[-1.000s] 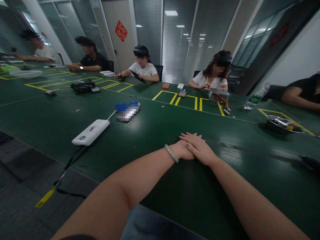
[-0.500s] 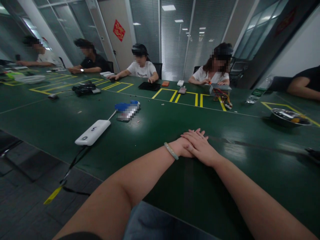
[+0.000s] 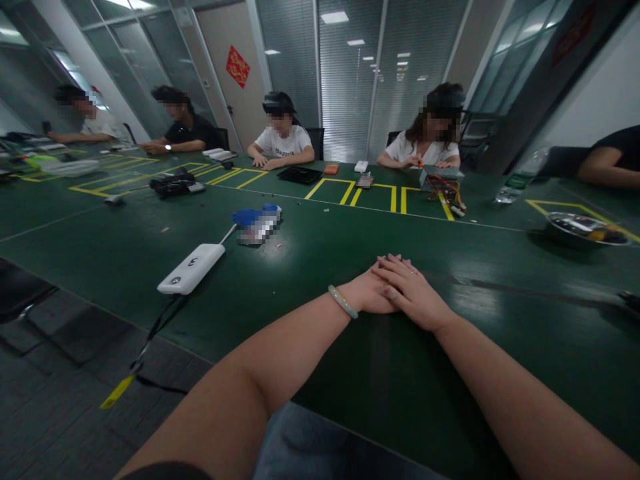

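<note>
My left hand (image 3: 371, 293) lies palm down on the green table (image 3: 310, 267), a pale green bangle (image 3: 343, 302) round its wrist. Across its back rests my right hand (image 3: 416, 291), with a ring on one finger. The right hand's fingers are stretched out flat and hold no object. Most of the left fingers are covered, but their tips show flat beyond the right hand. To the left of both hands is a white power bank (image 3: 192, 269) marked 3, with a black strap hanging over the table edge. A blue and silver packet (image 3: 261, 223), partly pixelated, lies behind it.
Across the table sit several people, one with hands at a grey metal box (image 3: 440, 177) with coloured wires. A black tray (image 3: 300, 175), an orange box (image 3: 331, 169), a clear bottle (image 3: 521, 179) and a steel bowl (image 3: 585, 230) stand around. Yellow tape (image 3: 330, 180) marks the tabletop.
My hands stay stacked, with the right one shifted slightly to the right. A person across the table has drawn both hands together, away from the black tray. The view has tilted a little.
</note>
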The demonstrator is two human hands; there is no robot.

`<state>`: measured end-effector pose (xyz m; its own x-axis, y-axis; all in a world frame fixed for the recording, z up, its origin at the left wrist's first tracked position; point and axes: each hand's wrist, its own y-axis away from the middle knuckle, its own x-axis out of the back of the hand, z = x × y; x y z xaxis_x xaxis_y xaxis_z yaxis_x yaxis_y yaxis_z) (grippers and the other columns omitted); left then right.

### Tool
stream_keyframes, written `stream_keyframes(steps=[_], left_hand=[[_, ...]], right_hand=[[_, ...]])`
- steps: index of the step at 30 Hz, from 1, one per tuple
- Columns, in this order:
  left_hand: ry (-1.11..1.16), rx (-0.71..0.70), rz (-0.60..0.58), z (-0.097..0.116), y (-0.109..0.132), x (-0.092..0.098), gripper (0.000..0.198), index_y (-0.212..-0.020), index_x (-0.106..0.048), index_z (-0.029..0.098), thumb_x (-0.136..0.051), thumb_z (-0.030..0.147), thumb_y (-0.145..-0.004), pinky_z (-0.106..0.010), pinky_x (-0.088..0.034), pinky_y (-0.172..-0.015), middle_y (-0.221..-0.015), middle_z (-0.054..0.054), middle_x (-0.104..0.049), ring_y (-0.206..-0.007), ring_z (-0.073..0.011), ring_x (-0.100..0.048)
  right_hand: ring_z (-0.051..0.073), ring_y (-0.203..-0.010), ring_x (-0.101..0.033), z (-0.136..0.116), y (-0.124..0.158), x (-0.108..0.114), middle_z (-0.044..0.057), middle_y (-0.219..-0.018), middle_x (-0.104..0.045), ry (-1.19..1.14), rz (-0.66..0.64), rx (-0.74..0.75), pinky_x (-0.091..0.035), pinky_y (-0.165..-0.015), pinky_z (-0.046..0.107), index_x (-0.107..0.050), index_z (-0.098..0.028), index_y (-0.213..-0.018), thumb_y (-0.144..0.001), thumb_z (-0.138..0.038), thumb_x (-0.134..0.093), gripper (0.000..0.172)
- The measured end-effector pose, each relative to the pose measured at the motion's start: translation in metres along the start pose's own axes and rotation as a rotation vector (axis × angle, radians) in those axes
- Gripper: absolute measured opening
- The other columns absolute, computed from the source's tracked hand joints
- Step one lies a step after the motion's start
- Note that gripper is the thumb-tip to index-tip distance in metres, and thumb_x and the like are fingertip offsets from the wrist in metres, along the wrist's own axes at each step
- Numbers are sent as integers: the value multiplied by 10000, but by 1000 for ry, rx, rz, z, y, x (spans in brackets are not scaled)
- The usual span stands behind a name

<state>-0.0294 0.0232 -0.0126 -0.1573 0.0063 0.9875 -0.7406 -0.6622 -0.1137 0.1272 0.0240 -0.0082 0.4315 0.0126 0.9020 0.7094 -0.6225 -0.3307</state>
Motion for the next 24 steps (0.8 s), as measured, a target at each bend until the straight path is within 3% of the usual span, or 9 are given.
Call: stream_keyframes(steps=[4,11,17,24], left_hand=[[70,25,22,-2,6,3,808,-1525,-146,158,-342,649,-914,-450,-26,-1195,-1597,-78,-93,-1474,-264,23],[114,-2,-39,-5,10,8,752,-1521,-193,208,-203,675,-932,-433,-64,-1188,-1594,-48,-125,-1474,-249,-56],[148,1,-79,-7,9,10,766,-1525,-173,220,-171,693,-923,-438,-65,-1190,-1597,-34,-112,-1475,-246,-46],[147,-3,-81,-7,10,13,750,-1528,-159,220,-172,676,-933,-425,-65,-1194,-1598,-28,-103,-1476,-228,-36]], right_hand=[[249,-1411,-224,19,6,3,17,-1500,-338,46,202,-128,-223,-1152,512,-440,-268,-1425,-1005,-418,-320,462],[263,-1400,-248,42,25,11,73,-1475,-377,190,508,-416,-257,-1133,499,-465,-206,-1405,-1003,-440,-307,492],[271,-1405,-231,62,68,33,102,-1472,-375,312,494,-608,-231,-1139,483,-472,-190,-1408,-993,-494,-273,552],[297,-1419,-173,84,156,75,126,-1510,-291,544,477,-728,-186,-1127,550,-402,-224,-1465,-957,-560,-266,623]])
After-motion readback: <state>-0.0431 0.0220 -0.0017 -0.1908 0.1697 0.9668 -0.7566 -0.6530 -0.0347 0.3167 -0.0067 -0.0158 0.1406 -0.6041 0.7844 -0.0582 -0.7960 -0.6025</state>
